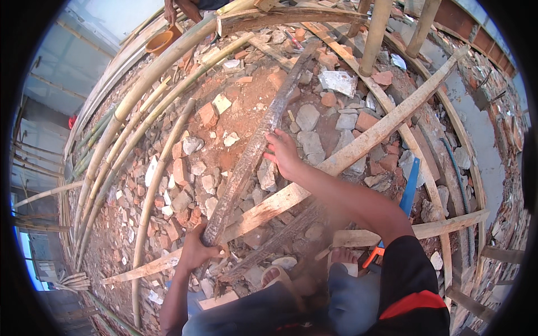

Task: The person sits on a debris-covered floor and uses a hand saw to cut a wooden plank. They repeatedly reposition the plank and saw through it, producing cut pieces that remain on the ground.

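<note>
A long, dark, weathered wooden beam [246,154] slants from near my feet up toward the far middle. My left hand [196,249] is closed around its near end, the thumb stretched across to the right. Further up, my right hand [284,154] grips the beam's right edge with bent fingers; part of that grip is hidden. Beneath the dark beam passes a lighter wooden plank [347,154], running from lower left to upper right. Beyond my right forearm lies a handsaw [410,187] with a blue blade and orange handle, partly covered by my arm.
Broken bricks and stones [308,120] cover the ground. Bamboo poles [148,120] lie along the left, and upright posts [376,36] stand at the far right. At the far left, another person's hand [170,14] is by an orange basin [159,42]. My sandaled feet [277,275] are close below.
</note>
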Motion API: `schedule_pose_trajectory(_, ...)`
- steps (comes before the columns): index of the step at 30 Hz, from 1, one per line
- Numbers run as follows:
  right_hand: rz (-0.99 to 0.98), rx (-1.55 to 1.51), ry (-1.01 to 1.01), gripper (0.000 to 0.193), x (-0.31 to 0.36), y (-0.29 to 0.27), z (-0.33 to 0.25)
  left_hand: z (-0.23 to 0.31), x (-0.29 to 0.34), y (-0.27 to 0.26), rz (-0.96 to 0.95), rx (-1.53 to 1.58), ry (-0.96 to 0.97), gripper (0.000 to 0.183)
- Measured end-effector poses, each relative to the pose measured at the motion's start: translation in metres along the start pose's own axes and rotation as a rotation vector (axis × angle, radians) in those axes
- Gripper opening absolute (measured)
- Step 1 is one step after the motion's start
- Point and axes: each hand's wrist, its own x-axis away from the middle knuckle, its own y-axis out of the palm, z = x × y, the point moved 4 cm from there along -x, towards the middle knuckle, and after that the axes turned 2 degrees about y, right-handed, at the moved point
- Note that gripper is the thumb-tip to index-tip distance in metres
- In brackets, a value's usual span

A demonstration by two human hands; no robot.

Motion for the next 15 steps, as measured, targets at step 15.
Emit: schedule_pose_trajectory(15,-0.057,0.798,-0.482,0.036,0.039,-0.079,-0.058,-0.013,-0.251,0.054,0.288,-0.095,0.17,0.059)
